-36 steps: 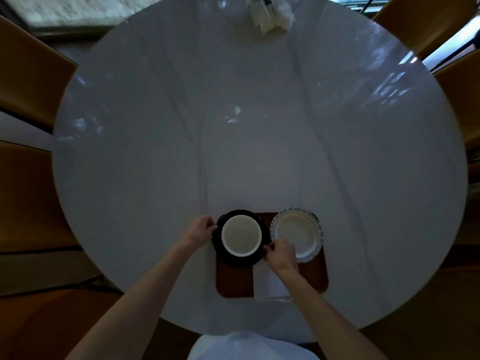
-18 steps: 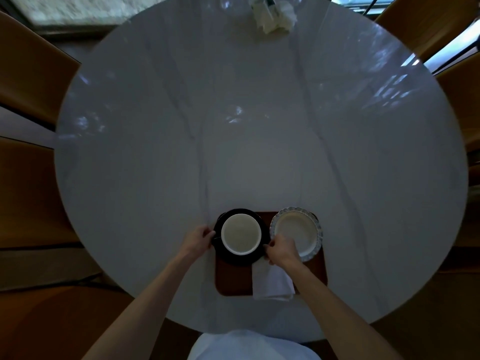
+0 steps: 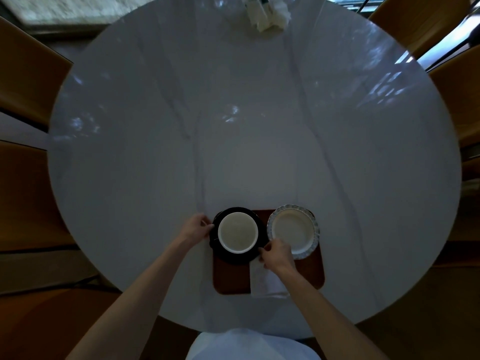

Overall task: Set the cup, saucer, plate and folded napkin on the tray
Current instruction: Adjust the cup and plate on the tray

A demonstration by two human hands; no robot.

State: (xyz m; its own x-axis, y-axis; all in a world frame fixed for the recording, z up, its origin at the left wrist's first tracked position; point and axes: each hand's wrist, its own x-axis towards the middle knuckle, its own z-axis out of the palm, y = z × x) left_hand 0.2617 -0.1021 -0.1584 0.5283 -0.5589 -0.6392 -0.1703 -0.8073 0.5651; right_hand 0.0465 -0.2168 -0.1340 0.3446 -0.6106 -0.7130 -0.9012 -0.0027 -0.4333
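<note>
A: Head view, progress? Looks close to finished: cup (image 3: 238,232), saucer (image 3: 262,231), plate (image 3: 294,230) and folded napkin (image 3: 265,280) all on the brown tray (image 3: 230,278), itself on the round marble table (image 3: 246,126).

B: Anything left, judging from here?

A: Probably only settling the saucer. Hangs a little past the tray's left and far edges; may want nudging inward. Left hand (image 3: 196,228) at the saucer's left rim, fingers curled onto the edge. Right hand (image 3: 276,255) at the near-right rim, fingertips pinching it, partly over the napkin's top.

B: Contents?

A: Cup sits upright in the dark saucer, inside pale, no liquid visible. Plate, white with a scalloped rim, holds nothing, occupies the tray's far-right corner just beside the saucer. Napkin lies flat along the near middle, its near edge slightly overhanging the tray.

B: Elsewhere?

A: White crumpled bundle (image 3: 267,15) at the table's far edge; cannot tell what. Wooden chairs (image 3: 28,74) around.
</note>
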